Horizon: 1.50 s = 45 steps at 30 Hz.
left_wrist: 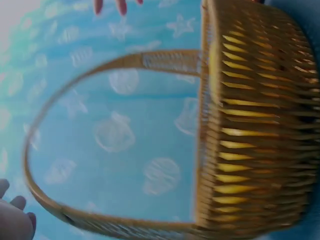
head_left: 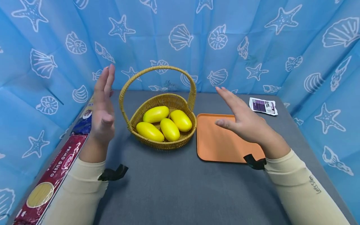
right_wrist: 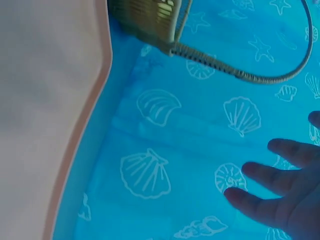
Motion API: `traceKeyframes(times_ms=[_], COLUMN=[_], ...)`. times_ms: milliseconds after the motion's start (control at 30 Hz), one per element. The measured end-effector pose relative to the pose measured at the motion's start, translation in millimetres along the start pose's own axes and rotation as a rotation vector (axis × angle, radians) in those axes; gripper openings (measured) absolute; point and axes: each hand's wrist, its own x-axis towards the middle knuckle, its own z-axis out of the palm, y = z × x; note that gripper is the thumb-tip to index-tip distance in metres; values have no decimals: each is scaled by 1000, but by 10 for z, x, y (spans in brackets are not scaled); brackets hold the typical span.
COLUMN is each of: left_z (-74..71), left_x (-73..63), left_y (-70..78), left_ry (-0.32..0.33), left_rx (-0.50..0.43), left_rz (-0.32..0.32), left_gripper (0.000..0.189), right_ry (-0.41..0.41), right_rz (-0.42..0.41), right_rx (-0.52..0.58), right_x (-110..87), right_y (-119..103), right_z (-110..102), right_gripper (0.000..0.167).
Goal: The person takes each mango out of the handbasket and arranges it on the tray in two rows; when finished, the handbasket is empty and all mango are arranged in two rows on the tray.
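A woven basket (head_left: 163,144) with a tall arched handle stands in the middle of the table, holding several smooth yellow oval fruits (head_left: 170,129) that look like mangoes. Left of the basket, my left hand (head_left: 103,106) is raised with its fingers extended and touches nothing. My right hand (head_left: 247,125) hovers above the orange tray (head_left: 206,150), its fingers straight and the thumb apart, holding nothing. From the left wrist, the basket's side (left_wrist: 260,125) appears close, with yellow showing through the weave. The right wrist view has spread fingertips (right_wrist: 265,175) and part of the basket (right_wrist: 150,22).
A long red pack of spaghetti (head_left: 60,165) lies along the table's left edge, with a blue package (head_left: 82,123) at its far end. A small white and purple sachet (head_left: 262,106) lies at the back right. A blue seashell curtain (head_left: 180,37) hangs behind the grey table (head_left: 174,187).
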Motion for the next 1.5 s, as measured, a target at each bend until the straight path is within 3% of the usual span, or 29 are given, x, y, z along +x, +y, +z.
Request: traceKeyframes(times_ms=[233, 367, 467, 600, 767, 933, 1300, 1400, 1500], left_z=[-360, -440, -442, -422, -439, -442, -433, -433, -434], left_x=[-396, -635, -774, -884, -939, -943, -922, -929, -945], left_y=[-516, -782, -916, -1005, -1024, -1003, -966, -956, -955], left_ry=[44, 37, -12, -87, -135, -173, -241, -252, -252], left_rx=[-178, -231, -233, -191, -146, -86, 75, 90, 95], left_rz=[-304, -478, -569, -591, -666, -749, -794, -793, -798], left_gripper=[123, 122, 119, 104, 66, 80, 91, 91, 91], right_ry=[-35, -63, -77, -95, -107, -121, -154, -172, -215], right_rz=[-71, -76, -89, -102, -121, -135, -98, -70, -43], right_rx=[81, 114, 140, 175, 217, 269, 441, 411, 306], right_x=[35, 66, 95, 149, 238, 335, 549, 633, 727], right_y=[5, -28, -61, -98, -123, -126, -136, -152, -177], right_z=[224, 324, 394, 491, 645, 816, 1149, 1235, 1300], right_gripper=[95, 93, 94, 98, 103, 100, 89, 90, 93])
